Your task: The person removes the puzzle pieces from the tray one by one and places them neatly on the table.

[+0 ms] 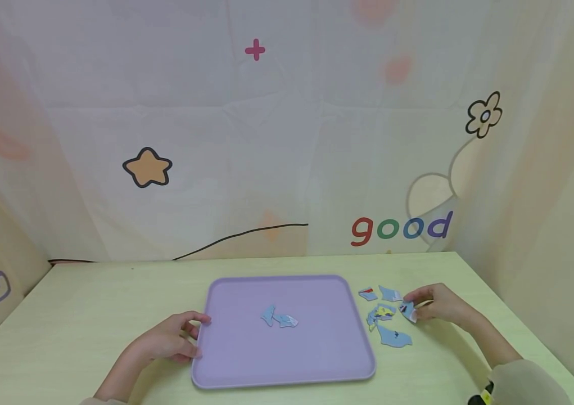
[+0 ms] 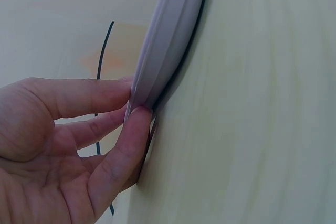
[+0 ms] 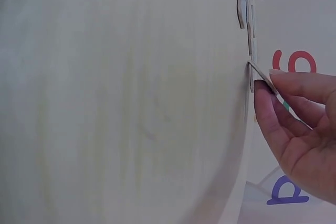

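Note:
With thumb and fingers, my left hand (image 1: 167, 337) holds the left rim of a light purple tray (image 1: 287, 360); the left wrist view shows the fingertips at the tray's edge (image 2: 168, 40). On the tray lie two light blue puzzle pieces (image 1: 285, 320), close together. To the tray's right, my right hand (image 1: 441, 304) pinches a blue and white puzzle piece (image 1: 407, 311) between thumb and fingers. In the right wrist view this thin piece (image 3: 262, 77) is tilted, its lower edge by the tabletop.
Between tray and right hand lie several puzzle pieces: one with red (image 1: 368, 293), a pale blue one (image 1: 390, 293), a yellow-patterned one (image 1: 384, 312) and a larger blue one (image 1: 394, 336). The light wooden table (image 1: 130, 292) meets a printed cloth backdrop (image 1: 266, 169) behind.

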The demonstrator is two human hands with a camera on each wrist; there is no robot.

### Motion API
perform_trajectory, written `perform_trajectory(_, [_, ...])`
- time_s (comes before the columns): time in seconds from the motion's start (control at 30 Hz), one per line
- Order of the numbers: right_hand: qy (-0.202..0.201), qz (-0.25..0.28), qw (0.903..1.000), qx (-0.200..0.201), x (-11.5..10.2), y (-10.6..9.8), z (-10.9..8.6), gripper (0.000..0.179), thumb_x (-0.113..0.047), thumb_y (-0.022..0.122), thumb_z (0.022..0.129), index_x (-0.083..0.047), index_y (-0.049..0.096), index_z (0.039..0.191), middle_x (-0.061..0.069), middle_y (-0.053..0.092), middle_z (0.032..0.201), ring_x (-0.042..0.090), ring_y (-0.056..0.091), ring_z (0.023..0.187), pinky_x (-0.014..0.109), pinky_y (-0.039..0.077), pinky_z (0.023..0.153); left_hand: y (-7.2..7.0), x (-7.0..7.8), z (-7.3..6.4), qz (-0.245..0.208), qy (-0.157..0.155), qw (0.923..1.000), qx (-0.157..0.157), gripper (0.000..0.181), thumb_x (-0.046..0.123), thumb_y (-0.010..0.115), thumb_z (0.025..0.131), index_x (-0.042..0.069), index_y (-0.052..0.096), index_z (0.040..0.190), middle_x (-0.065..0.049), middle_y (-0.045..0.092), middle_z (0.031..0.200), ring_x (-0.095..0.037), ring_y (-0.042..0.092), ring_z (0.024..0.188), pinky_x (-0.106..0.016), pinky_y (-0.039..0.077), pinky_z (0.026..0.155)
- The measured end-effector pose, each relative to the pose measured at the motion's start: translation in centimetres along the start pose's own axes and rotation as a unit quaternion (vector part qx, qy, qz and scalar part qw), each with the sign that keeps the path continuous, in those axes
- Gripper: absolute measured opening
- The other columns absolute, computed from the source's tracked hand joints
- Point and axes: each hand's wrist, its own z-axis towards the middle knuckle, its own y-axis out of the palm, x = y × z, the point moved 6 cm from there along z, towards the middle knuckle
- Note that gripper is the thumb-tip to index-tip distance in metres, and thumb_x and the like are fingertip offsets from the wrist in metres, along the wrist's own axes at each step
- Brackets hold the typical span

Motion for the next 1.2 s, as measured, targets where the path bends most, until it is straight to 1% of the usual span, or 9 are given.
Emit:
perform_trajectory(0.2, [-0.006, -0.020, 0.9998, 0.002, -0.02, -0.05, 0.00, 0.033, -0.002, 0.070, 0.074, 0.008, 0.061, 0.104, 0.017, 0.062, 0.100, 0.023, 0.054, 0.087, 0.028, 0.050, 0.067, -0.02, 0.14, 0.02, -0.004, -0.002, 1.0000, 0.001, 0.061, -0.002, 0.072, 0.070, -0.002, 0.045, 0.124, -0.011, 0.042, 0.091, -0.017, 0.049, 0.070, -0.033, 0.051, 0.060])
perform_trajectory(0.47, [-0.010, -0.030, 0.9995, 0.004, -0.25, -0.06, -0.27, 0.029, 0.001, 0.067, 0.074, 0.009, 0.062, 0.101, 0.017, 0.062, 0.098, 0.022, 0.052, 0.079, 0.028, 0.049, 0.059, -0.01, 0.16, -0.04, -0.010, 0.001, 0.9999, -0.001, 0.061, -0.002, 0.072, 0.070, -0.003, 0.044, 0.125, -0.011, 0.042, 0.092, -0.018, 0.050, 0.072, -0.034, 0.051, 0.061])
perform_trajectory(0.6, [-0.009, -0.043, 0.9990, 0.006, -0.25, -0.12, -0.31, 0.027, 0.002, 0.066, 0.075, 0.009, 0.062, 0.101, 0.017, 0.062, 0.097, 0.022, 0.052, 0.079, 0.029, 0.048, 0.060, 0.00, 0.12, -0.01, -0.011, 0.001, 0.9999, -0.002, 0.061, -0.002, 0.071, 0.071, -0.003, 0.044, 0.125, -0.011, 0.042, 0.092, -0.018, 0.049, 0.072, -0.033, 0.051, 0.061])
perform_trajectory(0.83, [-0.012, -0.062, 0.9979, 0.015, -0.19, -0.29, -0.35, 0.028, 0.002, 0.067, 0.073, 0.008, 0.063, 0.100, 0.016, 0.062, 0.095, 0.023, 0.052, 0.081, 0.030, 0.047, 0.061, 0.05, 0.09, -0.05, -0.010, 0.003, 0.9999, -0.003, 0.061, -0.004, 0.071, 0.071, -0.004, 0.043, 0.125, -0.011, 0.042, 0.091, -0.017, 0.050, 0.069, -0.033, 0.051, 0.061])
perform_trajectory(1.07, [-0.011, -0.062, 0.9979, 0.014, -0.47, -0.35, -0.51, 0.029, 0.000, 0.069, 0.073, 0.009, 0.063, 0.100, 0.016, 0.063, 0.093, 0.022, 0.054, 0.079, 0.028, 0.048, 0.059, 0.06, 0.30, -0.13, -0.011, 0.003, 0.9999, -0.003, 0.061, -0.003, 0.071, 0.071, -0.004, 0.043, 0.125, -0.011, 0.042, 0.091, -0.016, 0.051, 0.068, -0.032, 0.051, 0.060])
perform_trajectory(1.2, [-0.010, -0.073, 0.9971, 0.019, -0.45, -0.44, -0.42, 0.027, 0.000, 0.068, 0.074, 0.009, 0.063, 0.100, 0.015, 0.064, 0.093, 0.022, 0.055, 0.080, 0.028, 0.048, 0.062, 0.06, 0.19, -0.11, -0.011, 0.003, 0.9999, -0.001, 0.061, -0.004, 0.071, 0.071, -0.004, 0.043, 0.125, -0.011, 0.042, 0.091, -0.017, 0.051, 0.068, -0.033, 0.051, 0.061])
